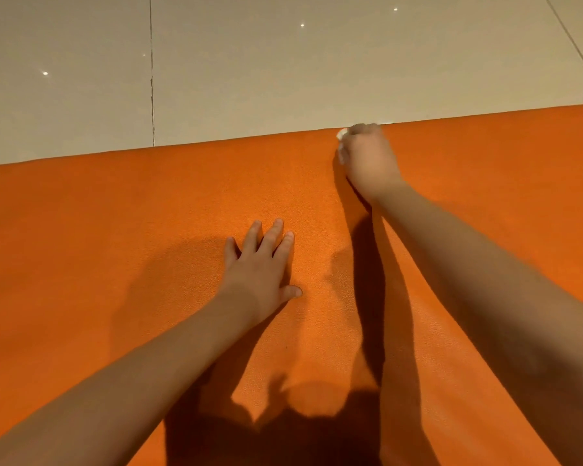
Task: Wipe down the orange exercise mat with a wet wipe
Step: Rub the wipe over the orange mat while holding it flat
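The orange exercise mat [115, 230] fills the lower two thirds of the head view, its far edge running from left to upper right. My left hand [261, 267] lies flat on the mat near the middle, fingers straight and spread. At the mat's far edge my right hand [367, 156] is stretched out, fingers curled over a white wet wipe [341, 136]. Only a small bit of the wipe shows at the hand's left side; the rest is hidden under the hand.
Beyond the mat's far edge lies a glossy beige tiled floor [249, 62] with dark grout lines and small light reflections. Shadows of my arms and head fall on the near part of the mat.
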`<state>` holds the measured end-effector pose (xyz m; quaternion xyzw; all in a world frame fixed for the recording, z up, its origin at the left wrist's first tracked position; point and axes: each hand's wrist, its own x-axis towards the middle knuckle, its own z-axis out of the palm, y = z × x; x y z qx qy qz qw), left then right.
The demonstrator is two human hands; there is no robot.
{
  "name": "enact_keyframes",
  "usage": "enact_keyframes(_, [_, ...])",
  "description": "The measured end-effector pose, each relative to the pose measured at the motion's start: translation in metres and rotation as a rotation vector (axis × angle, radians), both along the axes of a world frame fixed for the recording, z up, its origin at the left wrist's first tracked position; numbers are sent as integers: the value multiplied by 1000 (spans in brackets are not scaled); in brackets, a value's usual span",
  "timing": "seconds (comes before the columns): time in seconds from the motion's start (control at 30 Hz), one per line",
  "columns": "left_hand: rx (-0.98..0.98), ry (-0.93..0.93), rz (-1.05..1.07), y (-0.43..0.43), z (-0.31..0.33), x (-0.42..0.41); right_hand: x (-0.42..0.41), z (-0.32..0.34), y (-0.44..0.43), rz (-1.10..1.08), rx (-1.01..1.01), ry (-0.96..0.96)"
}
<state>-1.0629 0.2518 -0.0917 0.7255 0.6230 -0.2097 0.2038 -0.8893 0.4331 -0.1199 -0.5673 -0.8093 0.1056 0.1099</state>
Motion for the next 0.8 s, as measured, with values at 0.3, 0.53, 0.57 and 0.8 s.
enact_keyframes(0.3, [-3,24,-3,-1,2,0,16,1,-22,-143,51,-3])
enact_keyframes(0.53, [-9,53,-19,-5,2,2,53,-6,-38,-145,19,-1])
enact_keyframes(0.57, [-4,56,-23,-5,2,3,57,-4,-38,-235,41,7])
enact_keyframes(0.8, [-3,47,-57,-21,4,12,59,-5,-96,138,94,91])
